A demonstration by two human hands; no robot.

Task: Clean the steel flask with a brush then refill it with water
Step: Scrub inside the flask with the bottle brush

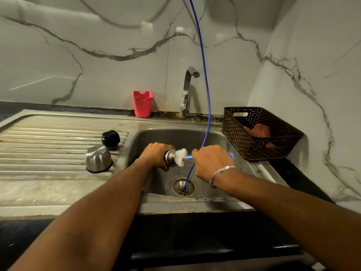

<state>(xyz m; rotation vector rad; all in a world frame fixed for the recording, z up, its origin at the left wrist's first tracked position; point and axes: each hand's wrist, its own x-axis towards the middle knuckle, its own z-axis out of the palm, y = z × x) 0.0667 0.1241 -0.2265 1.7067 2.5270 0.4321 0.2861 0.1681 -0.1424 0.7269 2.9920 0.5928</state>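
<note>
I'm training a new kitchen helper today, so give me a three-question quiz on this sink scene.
1. True or false: the tall steel tap is running.
2. Which of the hands holds the steel flask?
3. The white bristle brush with the blue handle is: A) at the flask's mouth, B) in the red plastic cup, C) in the dark woven basket.

Key: 1. False, no stream shows. 2. The left hand; the right hand grips the brush. 3. A.

My brush (181, 157) has white bristles and a blue handle, beside the silver steel flask (170, 157). A red cup (142, 104) stands against grey-veined white marble wall (97, 65). The brown basket (259, 133) is lattice-patterned.
</note>
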